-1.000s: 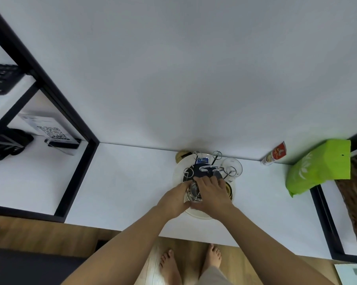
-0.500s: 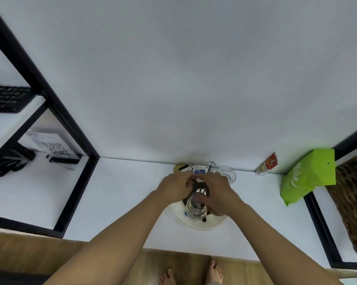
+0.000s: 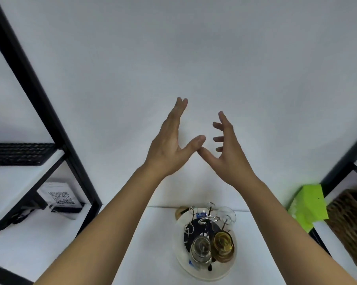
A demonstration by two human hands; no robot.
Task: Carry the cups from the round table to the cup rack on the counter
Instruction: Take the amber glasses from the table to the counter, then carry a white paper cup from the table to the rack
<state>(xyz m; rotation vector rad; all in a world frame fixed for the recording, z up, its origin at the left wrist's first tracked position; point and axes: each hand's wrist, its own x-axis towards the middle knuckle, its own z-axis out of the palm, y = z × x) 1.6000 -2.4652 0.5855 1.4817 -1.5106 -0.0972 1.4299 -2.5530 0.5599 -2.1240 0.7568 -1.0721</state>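
The cup rack (image 3: pixel 206 270) is a round white tray with wire pegs, standing on the white counter (image 3: pixel 144 243) low in the view. A clear glass cup (image 3: pixel 200 251) sits upside down on a front peg, with an amber glass cup (image 3: pixel 223 246) upside down beside it on the right. Another clear cup (image 3: pixel 227 213) sits at the rack's back right. My left hand (image 3: pixel 169 145) and my right hand (image 3: pixel 228 149) are raised high above the rack in front of the wall, fingers spread, holding nothing. The round table is out of view.
A black-framed shelf (image 3: pixel 42 112) with a keyboard (image 3: pixel 19 153) and a QR-code card (image 3: pixel 59 197) stands at the left. A green bag (image 3: pixel 307 206) and a wicker basket (image 3: pixel 350 223) sit at the right by another black frame. A small gold object (image 3: pixel 180 211) lies behind the rack.
Both hands have let go of the clear cup on the rack and risen well above it, fingers opening. The view has tilted up toward the wall.
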